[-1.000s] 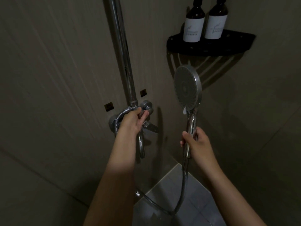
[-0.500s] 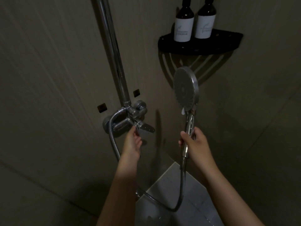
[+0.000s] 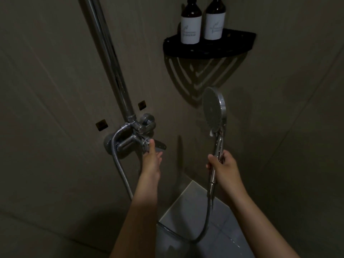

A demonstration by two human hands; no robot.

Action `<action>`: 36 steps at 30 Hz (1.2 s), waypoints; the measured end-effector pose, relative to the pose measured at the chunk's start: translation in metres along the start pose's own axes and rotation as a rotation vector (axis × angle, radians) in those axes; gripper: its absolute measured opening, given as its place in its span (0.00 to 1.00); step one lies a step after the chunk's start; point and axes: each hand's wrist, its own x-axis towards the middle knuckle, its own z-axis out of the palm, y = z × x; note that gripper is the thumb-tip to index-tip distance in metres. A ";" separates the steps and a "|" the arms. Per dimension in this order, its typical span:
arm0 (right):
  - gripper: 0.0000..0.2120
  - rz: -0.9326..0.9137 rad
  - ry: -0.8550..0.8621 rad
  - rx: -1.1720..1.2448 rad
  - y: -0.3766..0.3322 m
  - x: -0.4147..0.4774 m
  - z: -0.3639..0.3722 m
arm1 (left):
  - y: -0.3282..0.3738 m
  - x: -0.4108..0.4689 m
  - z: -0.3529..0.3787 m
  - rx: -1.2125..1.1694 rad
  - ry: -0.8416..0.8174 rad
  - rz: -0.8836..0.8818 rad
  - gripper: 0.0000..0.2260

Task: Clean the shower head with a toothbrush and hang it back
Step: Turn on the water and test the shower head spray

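The right hand [image 3: 224, 164] was clenched around the chrome handle of the shower head [image 3: 213, 108], holding it upright and off its hook, in open air to the right of the wall fittings. The round spray face was turned toward the left, with clear space between it and the wall behind. Its metal hose [image 3: 208, 216] dropped from the handle's base, looped low over the pale floor tile [image 3: 219, 235] and rose again on the left to the chrome mixer valve [image 3: 130, 141].

The left hand [image 3: 151, 159] reached up to the valve, its thumb resting on the knob at the valve's front end, beside the flat lever [image 3: 160, 146]; whether the fingers beneath were closed on anything could not be told. A chrome riser pipe [image 3: 109, 58] ran up from the valve along the dim wall.

High in the corner, well above the shower head, a black corner shelf [image 3: 208, 51] carried two dark bottles [image 3: 191, 25] with white labels, standing side by side, nearly touching, near its front edge.
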 end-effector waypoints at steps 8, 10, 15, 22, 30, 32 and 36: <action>0.06 0.027 0.060 0.028 0.002 0.002 -0.011 | -0.003 0.009 -0.004 0.045 -0.015 -0.007 0.28; 0.07 0.025 0.075 0.015 0.002 0.002 -0.013 | -0.003 0.011 -0.005 0.054 -0.004 -0.014 0.28; 0.04 -0.007 0.096 -0.017 0.004 0.005 -0.016 | -0.001 0.010 -0.003 0.065 -0.001 -0.008 0.26; 0.05 -0.058 0.119 -0.056 0.006 0.008 -0.015 | 0.001 0.009 0.000 0.098 0.016 -0.007 0.25; 0.06 -0.047 0.113 -0.041 0.010 0.011 -0.014 | 0.004 0.009 0.000 0.091 0.021 -0.019 0.25; 0.06 -0.045 0.115 -0.044 0.011 0.012 -0.013 | 0.005 0.009 0.000 0.082 0.019 -0.019 0.25; 0.06 -0.035 0.131 -0.041 0.013 0.013 -0.010 | 0.004 0.012 -0.002 0.069 0.002 -0.031 0.26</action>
